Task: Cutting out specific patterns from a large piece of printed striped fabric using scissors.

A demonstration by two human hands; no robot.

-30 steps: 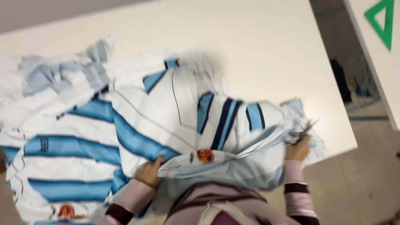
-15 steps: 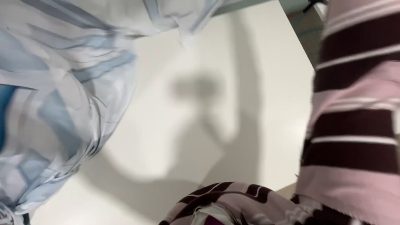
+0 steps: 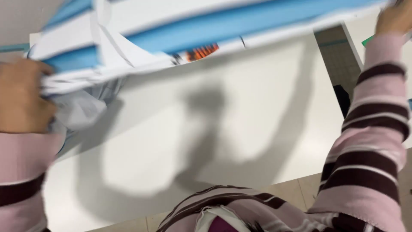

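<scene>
A white and light-blue striped shirt (image 3: 180, 34) with a small orange patch is stretched out in the air across the top of the view, above a white table (image 3: 223, 129). My left hand (image 3: 21, 101) grips its bunched edge at the left. My right hand (image 3: 397, 17) holds the other end at the top right corner, arm raised in a pink and dark striped sleeve. The cloth is blurred by motion.
More pale cloth (image 3: 79, 109) hangs or lies under my left hand on the table. The table's right edge meets a dark floor strip (image 3: 339, 56), and beige floor tiles (image 3: 296, 193) show along the near edge. My shadow falls across the tabletop.
The shirt lay on the table with both hands at its near edge; now both hands have lifted it high and spread it wide above the table.
</scene>
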